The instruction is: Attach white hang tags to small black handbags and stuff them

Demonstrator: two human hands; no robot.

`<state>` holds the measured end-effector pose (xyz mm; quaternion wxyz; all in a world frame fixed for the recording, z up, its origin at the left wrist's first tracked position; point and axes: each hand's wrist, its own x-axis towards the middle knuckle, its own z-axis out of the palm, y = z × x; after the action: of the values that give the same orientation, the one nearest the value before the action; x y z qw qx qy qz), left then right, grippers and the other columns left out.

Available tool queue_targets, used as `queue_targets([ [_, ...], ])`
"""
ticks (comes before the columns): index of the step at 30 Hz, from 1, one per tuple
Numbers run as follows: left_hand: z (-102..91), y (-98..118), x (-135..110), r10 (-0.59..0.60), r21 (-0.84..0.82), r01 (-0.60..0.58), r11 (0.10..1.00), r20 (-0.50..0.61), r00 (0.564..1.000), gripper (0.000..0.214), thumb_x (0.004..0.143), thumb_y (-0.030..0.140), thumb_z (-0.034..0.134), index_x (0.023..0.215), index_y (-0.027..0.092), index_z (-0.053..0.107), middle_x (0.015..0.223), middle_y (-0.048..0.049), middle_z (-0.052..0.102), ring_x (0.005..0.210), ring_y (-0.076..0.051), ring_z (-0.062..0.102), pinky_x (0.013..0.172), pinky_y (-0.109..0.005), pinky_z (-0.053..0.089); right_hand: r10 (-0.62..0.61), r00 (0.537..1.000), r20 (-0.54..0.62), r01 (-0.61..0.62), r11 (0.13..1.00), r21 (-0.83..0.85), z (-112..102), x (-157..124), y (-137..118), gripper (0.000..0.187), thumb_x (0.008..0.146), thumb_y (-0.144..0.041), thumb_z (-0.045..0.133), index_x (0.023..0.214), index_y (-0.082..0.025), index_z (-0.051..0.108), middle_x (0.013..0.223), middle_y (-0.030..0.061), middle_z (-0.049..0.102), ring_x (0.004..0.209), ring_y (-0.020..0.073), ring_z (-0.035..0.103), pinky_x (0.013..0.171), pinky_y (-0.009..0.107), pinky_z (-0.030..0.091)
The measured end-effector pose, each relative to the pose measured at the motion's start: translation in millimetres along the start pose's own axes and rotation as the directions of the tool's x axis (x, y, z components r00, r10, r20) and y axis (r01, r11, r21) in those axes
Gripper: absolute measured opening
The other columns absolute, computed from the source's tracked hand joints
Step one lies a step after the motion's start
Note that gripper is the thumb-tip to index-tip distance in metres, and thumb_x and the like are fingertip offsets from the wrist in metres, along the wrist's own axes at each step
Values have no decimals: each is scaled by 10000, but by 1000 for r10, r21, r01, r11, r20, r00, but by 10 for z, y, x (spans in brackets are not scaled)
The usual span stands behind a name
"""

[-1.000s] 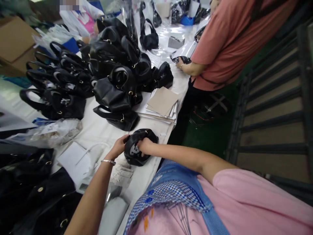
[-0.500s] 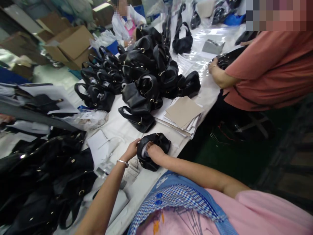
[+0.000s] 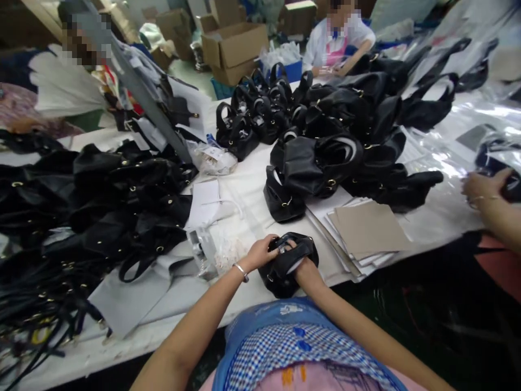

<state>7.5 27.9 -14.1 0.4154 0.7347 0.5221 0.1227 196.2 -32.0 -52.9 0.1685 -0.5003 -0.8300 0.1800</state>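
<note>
A small black handbag (image 3: 280, 285) rests at the table's front edge, right before my apron. My left hand (image 3: 264, 252) is closed on the bag's upper left side, thumb and fingers at its opening. Passing under the handle, my right hand (image 3: 302, 268) reaches into the mouth of the bag. Its fingertips show at the opening, bent against the black material; the rest of the fingers is hidden by the strap. Some pale lining or paper shows beside the right wrist.
Black handbags (image 3: 313, 163) are piled ahead, and more black bags (image 3: 101, 201) lie at left. Cardboard sheets (image 3: 370, 225) are stacked at right. A metal tape dispenser (image 3: 200, 250) stands near my left forearm. A co-worker's hand (image 3: 484, 187) is at far right; another person (image 3: 337, 43) sits behind.
My view has swung left, so the piles appear farther right. My left hand has come over the top of the bag, and the handle now lies across my right hand.
</note>
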Motion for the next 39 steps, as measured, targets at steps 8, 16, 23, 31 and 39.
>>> queue_targets([
  [8,81,-115,-54,-24,-78,18,997,-83,996,456,854,405,541,1268,227,469,1013,-70,695,911,-245,656,782,-324,492,-57,998,23,59,994,-90,-134,3,105,615,850,-95,398,1454,-182,327,1395,116,511,1252,225,514,1015,373,494],
  [16,-7,-180,-59,41,-339,-71,938,-96,995,367,806,297,609,1159,219,543,1104,-60,669,1005,-218,621,880,-317,467,0,996,94,0,1000,1,-229,67,124,515,884,-167,436,1397,-186,399,1394,113,501,1307,224,460,1107,427,401],
  [23,-86,-256,-12,121,-440,-125,889,-36,992,288,842,319,568,1103,197,571,999,-51,680,905,-196,630,816,-299,479,24,993,118,-7,990,-142,-256,150,127,433,887,-216,475,1318,-211,516,1320,123,558,1209,294,534,1119,586,292],
  [31,93,-227,40,-105,-453,11,891,-182,978,217,837,224,496,1038,202,575,839,-8,693,790,-164,642,722,-250,468,-6,983,183,22,996,-84,-252,208,138,396,907,-226,452,1288,-178,547,1240,107,634,1189,303,555,1090,546,349],
  [39,54,-71,6,-95,-234,73,970,-88,992,446,765,301,625,1199,216,567,1175,-83,672,1051,-267,628,915,-363,483,-41,974,222,55,997,-56,-145,208,198,390,919,-189,406,1263,-182,588,1273,118,622,1189,294,571,1088,550,369],
])
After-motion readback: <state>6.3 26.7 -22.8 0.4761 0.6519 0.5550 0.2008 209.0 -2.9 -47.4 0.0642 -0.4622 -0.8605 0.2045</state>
